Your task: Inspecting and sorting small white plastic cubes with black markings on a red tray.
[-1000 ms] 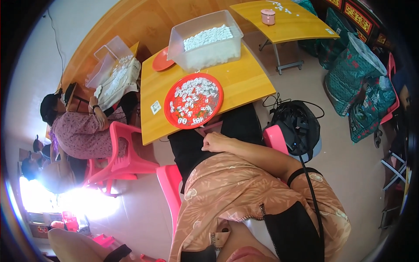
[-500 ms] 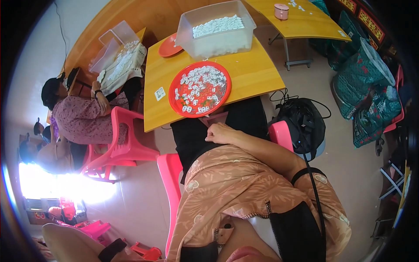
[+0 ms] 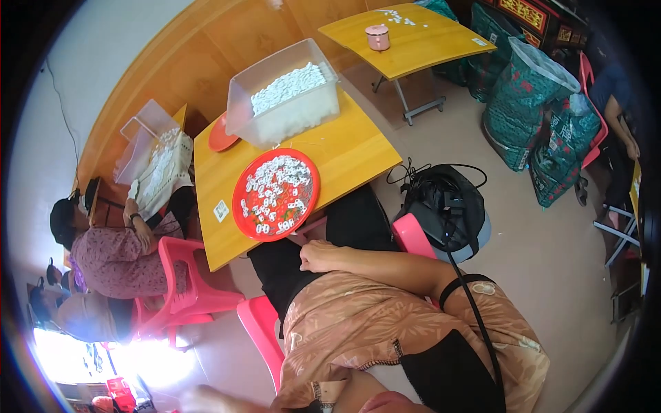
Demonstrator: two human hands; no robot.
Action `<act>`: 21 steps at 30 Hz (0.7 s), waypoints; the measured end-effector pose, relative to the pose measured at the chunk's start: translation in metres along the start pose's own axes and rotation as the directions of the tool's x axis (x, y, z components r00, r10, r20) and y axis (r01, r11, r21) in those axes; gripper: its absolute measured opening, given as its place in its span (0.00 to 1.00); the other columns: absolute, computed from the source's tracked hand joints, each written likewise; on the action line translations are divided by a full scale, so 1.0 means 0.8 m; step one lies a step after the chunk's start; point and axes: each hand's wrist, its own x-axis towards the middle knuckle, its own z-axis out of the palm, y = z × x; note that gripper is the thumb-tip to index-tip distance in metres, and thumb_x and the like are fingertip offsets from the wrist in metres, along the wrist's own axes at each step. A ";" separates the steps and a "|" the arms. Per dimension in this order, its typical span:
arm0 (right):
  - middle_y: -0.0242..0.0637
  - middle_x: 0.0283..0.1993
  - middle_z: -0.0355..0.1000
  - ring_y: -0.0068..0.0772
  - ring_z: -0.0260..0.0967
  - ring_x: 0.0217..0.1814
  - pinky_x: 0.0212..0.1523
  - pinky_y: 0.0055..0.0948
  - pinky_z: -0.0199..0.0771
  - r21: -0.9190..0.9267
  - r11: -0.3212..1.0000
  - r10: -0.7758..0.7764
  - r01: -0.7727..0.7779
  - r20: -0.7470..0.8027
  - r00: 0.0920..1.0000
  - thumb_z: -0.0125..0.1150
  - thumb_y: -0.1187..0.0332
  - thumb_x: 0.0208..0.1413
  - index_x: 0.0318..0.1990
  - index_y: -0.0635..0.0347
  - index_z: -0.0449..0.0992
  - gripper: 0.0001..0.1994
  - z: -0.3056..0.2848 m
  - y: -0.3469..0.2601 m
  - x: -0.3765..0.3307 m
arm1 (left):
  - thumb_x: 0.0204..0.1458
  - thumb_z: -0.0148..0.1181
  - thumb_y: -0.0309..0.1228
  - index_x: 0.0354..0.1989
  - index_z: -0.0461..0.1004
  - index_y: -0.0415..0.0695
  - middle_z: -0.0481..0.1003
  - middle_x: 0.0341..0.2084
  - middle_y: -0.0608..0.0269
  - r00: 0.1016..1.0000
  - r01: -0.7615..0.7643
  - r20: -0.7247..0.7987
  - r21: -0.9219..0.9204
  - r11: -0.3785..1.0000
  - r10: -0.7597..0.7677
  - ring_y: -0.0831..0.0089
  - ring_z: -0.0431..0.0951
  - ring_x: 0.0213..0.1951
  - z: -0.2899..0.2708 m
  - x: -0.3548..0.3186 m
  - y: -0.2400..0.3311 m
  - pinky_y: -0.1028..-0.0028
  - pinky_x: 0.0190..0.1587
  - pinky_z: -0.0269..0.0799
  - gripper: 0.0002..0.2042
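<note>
Tray point(image 3: 237, 201), red and round, sits on the near side of the yellow worktop point(image 3: 358, 141) in the head view, its near rim poking slightly past the edge. White pieces point(image 3: 288, 171) spread over it, denser at the far side, sparser on the near side.

Right hand point(image 3: 317, 257) rests at the lap, just near of the tray, well short of the pieces. Fingers curled in narrow, loose fist. Left arm is a blurred patch at the near edge; can't tell hand from forearm, so can't call the left fingers' state.

Far of the tray: translucent bin point(image 3: 296, 124) holding many more white pieces. Red plate point(image 3: 220, 138) lies left of the bin, partly behind it. Square label point(image 3: 220, 210) stuck on the worktop, left of the tray.

Right side: black bag point(image 3: 441, 206) by the pink chair point(image 3: 412, 237); green sacks point(image 3: 513, 103) on the floor farther off. Far right: second yellow table point(image 3: 441, 51) carries a pink lidded pot point(image 3: 377, 39). Left: co-worker point(image 3: 117, 258) in a patterned top sits in another pink chair.
</note>
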 end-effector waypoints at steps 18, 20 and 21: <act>0.56 0.38 0.81 0.61 0.80 0.46 0.50 0.52 0.79 -0.139 0.990 -0.009 0.007 -0.013 1.000 0.70 0.62 0.57 0.37 0.62 0.85 0.11 0.033 0.014 0.049 | 0.55 0.69 0.27 0.39 0.78 0.46 0.73 0.26 0.59 0.841 0.522 0.011 -0.284 0.804 -0.542 0.58 0.77 0.26 0.260 -0.079 -0.066 0.63 0.29 0.70 0.06; 0.56 0.38 0.81 0.62 0.79 0.45 0.49 0.53 0.79 -0.118 0.992 -0.033 0.033 0.004 0.999 0.70 0.61 0.57 0.35 0.63 0.85 0.12 0.040 0.027 0.057 | 0.58 0.68 0.29 0.41 0.81 0.45 0.77 0.31 0.57 0.751 0.634 0.081 -0.365 0.682 -0.655 0.54 0.80 0.31 0.273 -0.056 -0.085 0.62 0.32 0.73 0.05; 0.56 0.37 0.80 0.62 0.79 0.45 0.48 0.53 0.78 -0.113 0.992 -0.059 0.057 -0.014 0.998 0.70 0.61 0.57 0.35 0.64 0.84 0.13 0.044 0.031 0.060 | 0.58 0.68 0.29 0.41 0.81 0.45 0.77 0.31 0.57 0.749 0.638 0.087 -0.365 0.678 -0.657 0.54 0.80 0.31 0.282 -0.043 -0.095 0.62 0.32 0.73 0.05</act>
